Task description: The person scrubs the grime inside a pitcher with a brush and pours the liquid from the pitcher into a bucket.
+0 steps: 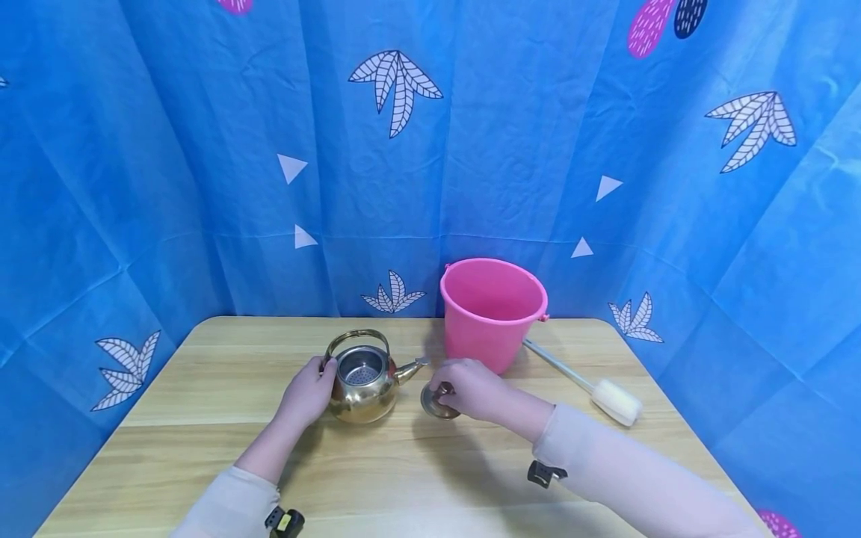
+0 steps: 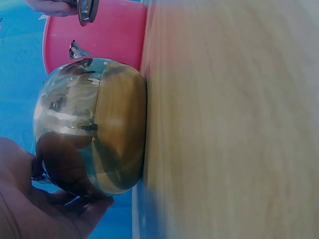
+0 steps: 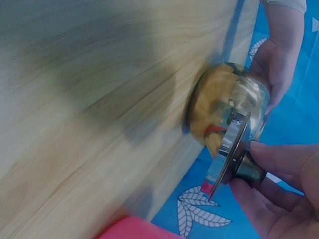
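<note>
While the right hand (image 1: 474,386) pinches its knob (image 3: 250,171), the lid (image 3: 230,158) hangs beneath.

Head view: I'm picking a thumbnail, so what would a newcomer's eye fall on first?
The pink bucket likely catches the eye first, vivid against the blue curtain, toward the back of the table. Next comes the gold teapot, nearer and to its left, lidless and held by the left hand. To the teapot's right, the right hand holds the lid by its knob.
</note>
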Tool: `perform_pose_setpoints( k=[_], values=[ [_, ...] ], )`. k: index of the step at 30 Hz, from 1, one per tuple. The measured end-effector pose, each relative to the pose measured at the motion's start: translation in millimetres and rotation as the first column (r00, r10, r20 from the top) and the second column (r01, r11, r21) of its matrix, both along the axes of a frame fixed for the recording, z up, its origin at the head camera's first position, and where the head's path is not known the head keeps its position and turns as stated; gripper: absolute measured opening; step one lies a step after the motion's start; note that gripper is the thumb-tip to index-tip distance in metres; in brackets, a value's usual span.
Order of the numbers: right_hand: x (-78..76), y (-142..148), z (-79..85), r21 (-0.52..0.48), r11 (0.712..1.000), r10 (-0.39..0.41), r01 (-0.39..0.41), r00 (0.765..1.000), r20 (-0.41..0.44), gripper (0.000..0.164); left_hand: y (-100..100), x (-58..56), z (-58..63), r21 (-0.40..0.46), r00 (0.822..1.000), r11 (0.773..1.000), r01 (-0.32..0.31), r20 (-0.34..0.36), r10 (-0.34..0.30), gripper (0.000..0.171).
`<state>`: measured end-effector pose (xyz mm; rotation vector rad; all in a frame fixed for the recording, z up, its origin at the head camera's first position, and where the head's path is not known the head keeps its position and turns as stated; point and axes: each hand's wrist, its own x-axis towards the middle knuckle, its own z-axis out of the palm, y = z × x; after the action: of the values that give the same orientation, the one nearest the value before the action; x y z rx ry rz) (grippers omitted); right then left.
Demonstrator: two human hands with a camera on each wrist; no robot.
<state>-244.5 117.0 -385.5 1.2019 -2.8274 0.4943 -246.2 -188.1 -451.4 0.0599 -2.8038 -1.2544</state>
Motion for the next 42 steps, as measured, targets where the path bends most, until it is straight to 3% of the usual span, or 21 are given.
perform_pose_setpoints(
  k=[12,42],
  values=[
    [-1.8,7.6,-2.7,0.018,1.0,0.013,-0.013,1.0,-0.011,0.017,1.0,0.5,1.0,0.003,1.0,1.0,-0.003,0.005,0.003,0.057],
    [-0.4,26.4,-15.6,0.105,0.99,-0.106,0.096,0.99,0.093,0.021,0.6,0.3,-0.3,0.01,1.0,1.0,-0.002,0.006,0.001,0.057]
  ],
)
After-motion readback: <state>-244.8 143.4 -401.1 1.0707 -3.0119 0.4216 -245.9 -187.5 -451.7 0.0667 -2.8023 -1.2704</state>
